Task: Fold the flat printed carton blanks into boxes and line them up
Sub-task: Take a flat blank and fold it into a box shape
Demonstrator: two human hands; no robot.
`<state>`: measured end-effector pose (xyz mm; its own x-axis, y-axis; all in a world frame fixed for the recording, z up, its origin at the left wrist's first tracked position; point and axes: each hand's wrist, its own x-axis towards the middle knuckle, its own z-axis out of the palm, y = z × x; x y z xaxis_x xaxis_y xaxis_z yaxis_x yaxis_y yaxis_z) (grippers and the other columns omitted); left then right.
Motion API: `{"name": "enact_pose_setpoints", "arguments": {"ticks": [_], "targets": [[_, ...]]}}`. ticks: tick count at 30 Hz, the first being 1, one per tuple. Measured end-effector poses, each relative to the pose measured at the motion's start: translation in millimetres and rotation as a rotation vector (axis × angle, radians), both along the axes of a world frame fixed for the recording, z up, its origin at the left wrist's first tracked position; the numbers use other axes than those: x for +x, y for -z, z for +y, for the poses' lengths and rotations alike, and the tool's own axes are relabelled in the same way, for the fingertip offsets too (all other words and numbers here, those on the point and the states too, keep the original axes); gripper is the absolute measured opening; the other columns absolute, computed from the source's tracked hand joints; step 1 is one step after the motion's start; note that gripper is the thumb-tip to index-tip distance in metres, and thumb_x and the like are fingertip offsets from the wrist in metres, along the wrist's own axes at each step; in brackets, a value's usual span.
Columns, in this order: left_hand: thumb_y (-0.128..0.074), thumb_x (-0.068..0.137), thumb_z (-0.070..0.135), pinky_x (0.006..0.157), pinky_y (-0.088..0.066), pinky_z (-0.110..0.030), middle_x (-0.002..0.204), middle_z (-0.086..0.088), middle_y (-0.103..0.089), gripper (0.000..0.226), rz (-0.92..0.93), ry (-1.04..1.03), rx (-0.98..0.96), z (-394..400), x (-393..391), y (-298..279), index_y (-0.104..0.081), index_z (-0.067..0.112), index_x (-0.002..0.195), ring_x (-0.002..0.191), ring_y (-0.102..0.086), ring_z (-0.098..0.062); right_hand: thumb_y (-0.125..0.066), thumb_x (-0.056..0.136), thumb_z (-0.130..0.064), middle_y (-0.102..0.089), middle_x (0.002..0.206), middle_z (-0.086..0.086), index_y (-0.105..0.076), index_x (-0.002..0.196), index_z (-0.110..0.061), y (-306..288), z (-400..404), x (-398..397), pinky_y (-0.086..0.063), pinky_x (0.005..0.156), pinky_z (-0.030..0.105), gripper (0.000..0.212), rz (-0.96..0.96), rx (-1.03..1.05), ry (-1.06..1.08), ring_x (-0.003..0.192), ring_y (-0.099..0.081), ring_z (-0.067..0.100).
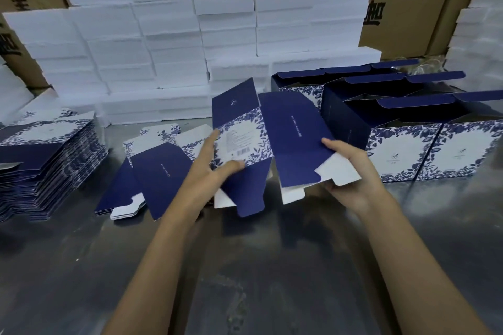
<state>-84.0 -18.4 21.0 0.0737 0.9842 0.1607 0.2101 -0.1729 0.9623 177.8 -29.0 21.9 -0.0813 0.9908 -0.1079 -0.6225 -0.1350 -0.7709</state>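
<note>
A navy and white floral printed cardboard carton blank (269, 141), partly unfolded, is held above the grey metal desk (245, 266). The left hand (217, 168) pinches its label panel; the right hand (351, 171) grips its right flap. Open folded boxes (408, 149) stand just right; a flat blank stack (46, 160) lies left.

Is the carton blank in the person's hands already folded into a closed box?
No: the carton blank is spread open between the left hand and right hand, its flaps loose.
</note>
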Motion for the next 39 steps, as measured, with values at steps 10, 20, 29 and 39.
{"name": "enact_pose_setpoints", "arguments": {"ticks": [10,20,29,39], "targets": [[-0.085,0.07,0.046,0.118,-0.012,-0.019,0.164,0.024,0.005,0.114,0.2,0.174,-0.002,-14,32,-1,-0.011,0.045,0.157,0.146,0.007,0.012,-0.059,0.095,-0.038,-0.076,0.097,-0.001,-0.078,0.093,-0.023,-9,-3,-11,-0.051,0.069,0.029,0.024,0.015,0.083,0.069,0.081,-0.071,0.017],[-0.064,0.08,0.047,0.089,-0.045,-0.015,0.144,0.014,-0.047,0.056,-0.015,0.115,0.258,-26,38,-13,-0.054,0.033,0.133,0.129,-0.051,-0.003,-0.055,0.076,-0.016,-0.071,0.112,-0.015,-0.064,0.123,-0.043,-2,-3,-26,-0.048,0.088,0.033,0.055,-0.515,0.286,-0.126,0.093,-0.067,0.009],[-0.079,0.079,-0.001,0.087,-0.056,-0.038,0.136,0.005,-0.054,0.05,-0.024,-0.045,0.3,-15,35,-2,-0.061,0.02,0.12,0.122,-0.057,-0.013,-0.088,0.076,-0.036,-0.058,0.127,-0.025,-0.043,0.138,-0.047,20,7,-40,-0.05,0.082,0.014,0.078,-0.936,0.311,0.098,0.11,-0.056,-0.01],[-0.071,0.074,0.0,0.084,-0.054,-0.041,0.132,0.002,-0.06,0.048,-0.113,-0.071,0.3,-12,35,4,-0.065,0.021,0.117,0.121,-0.059,-0.02,-0.085,0.077,-0.044,-0.062,0.063,-0.011,-0.063,0.069,-0.019,23,10,-12,-0.045,0.062,0.025,0.034,-1.553,0.248,-0.074,0.062,-0.056,0.007]]}}
